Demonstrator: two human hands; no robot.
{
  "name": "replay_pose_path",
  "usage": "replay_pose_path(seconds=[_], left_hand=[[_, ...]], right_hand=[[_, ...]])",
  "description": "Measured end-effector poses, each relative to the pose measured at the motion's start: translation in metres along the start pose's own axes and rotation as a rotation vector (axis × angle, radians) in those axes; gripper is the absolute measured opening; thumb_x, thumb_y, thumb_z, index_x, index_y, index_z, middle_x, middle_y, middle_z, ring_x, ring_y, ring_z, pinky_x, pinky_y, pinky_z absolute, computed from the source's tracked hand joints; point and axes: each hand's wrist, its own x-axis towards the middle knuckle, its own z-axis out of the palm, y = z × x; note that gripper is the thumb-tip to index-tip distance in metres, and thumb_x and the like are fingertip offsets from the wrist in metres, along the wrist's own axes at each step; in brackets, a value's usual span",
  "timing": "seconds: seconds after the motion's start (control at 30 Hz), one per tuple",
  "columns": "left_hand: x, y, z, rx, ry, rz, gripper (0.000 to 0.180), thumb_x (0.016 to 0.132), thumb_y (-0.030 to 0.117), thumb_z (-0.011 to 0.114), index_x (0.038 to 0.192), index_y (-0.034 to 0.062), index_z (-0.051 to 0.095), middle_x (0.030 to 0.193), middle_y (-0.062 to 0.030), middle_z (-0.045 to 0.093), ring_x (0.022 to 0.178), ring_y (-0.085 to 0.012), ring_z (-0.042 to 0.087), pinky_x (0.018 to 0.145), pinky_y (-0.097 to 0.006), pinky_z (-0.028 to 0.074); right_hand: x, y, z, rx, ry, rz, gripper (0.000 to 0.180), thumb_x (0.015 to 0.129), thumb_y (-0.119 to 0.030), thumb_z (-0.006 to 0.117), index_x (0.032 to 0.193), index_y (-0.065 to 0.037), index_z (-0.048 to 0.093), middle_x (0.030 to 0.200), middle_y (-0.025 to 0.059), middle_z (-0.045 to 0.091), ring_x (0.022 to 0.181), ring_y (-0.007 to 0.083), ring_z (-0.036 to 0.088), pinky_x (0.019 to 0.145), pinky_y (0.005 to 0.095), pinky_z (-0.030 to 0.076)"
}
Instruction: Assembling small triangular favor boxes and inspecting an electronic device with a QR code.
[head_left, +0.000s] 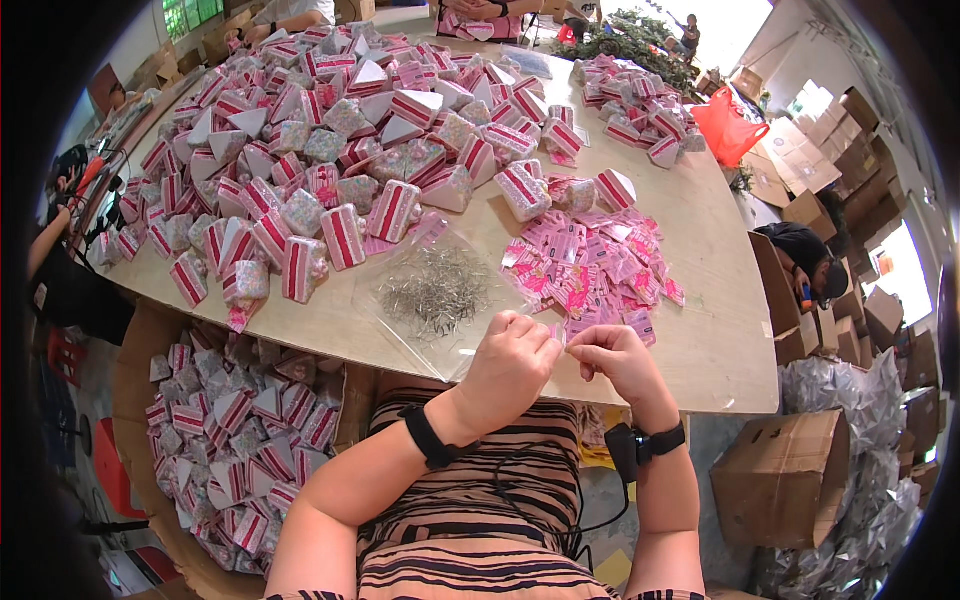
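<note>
A striped knit top (500, 500) fills the lower edge, with both bare forearms rising from it, each wearing a black wristband. The left hand (512, 362) and right hand (612, 358) meet at the table's near edge, fingertips pinched together around something tiny; what they pinch is too small to make out. Just beyond the left hand lies a clear plastic sheet (400, 320) carrying a loose heap of thin silvery wire pieces (437, 290). Beside the right hand is a spread of flat, glossy pink tags (595, 265). Farther back, the pale wooden table (720, 340) is crowded with wedge-shaped boxes (345, 130), pink-and-white striped, some with speckled faces. More of them fill a round cardboard bin (130, 390) on the floor at left. Brown cartons (780, 475) and crinkled silver bags (860, 400) stand at right.
</note>
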Motion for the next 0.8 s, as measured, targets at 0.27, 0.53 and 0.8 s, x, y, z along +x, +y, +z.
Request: replay_pose_path(seconds=[0.27, 0.53, 0.8], left_hand=[[0.008, 0.009, -0.022, -0.863, 0.121, -0.696, 0.008, 0.079, 0.009, 0.067, 0.077, 0.0016, 0.064, 0.069, -0.011, 0.06, 0.072, -0.0304, 0.058, 0.071, -0.038, 0.044], [0.0, 0.003, -0.036, -0.394, 0.088, -0.243, 0.01, 0.078, 0.007, 0.066, 0.087, 0.0049, 0.067, 0.081, -0.0083, 0.062, 0.078, -0.026, 0.057, 0.082, -0.038, 0.043], [0.008, -0.006, -0.06, 0.21, 0.0, 0.316, 0.025, 0.082, 0.022, 0.057, 0.103, 0.0099, 0.062, 0.102, -0.0054, 0.057, 0.101, -0.0234, 0.054, 0.099, -0.045, 0.037]], right_hand=[[-0.014, -0.004, 0.032, 0.245, 0.138, -0.311, 0.012, 0.087, -0.003, 0.064, 0.097, 0.002, 0.068, 0.117, 0.0107, 0.058, 0.065, 0.0092, 0.06, 0.052, 0.0205, 0.047], [-0.022, -0.003, 0.043, 0.485, 0.014, -0.223, 0.007, 0.091, -0.004, 0.06, 0.088, 0.002, 0.059, 0.083, 0.0136, 0.066, 0.063, 0.018, 0.065, 0.054, 0.0272, 0.054], [-0.024, -0.004, 0.04, 0.332, -0.137, -0.129, 0.008, 0.09, -0.005, 0.062, 0.093, 0.002, 0.061, 0.078, 0.0105, 0.067, 0.062, 0.014, 0.064, 0.055, 0.0246, 0.053]])
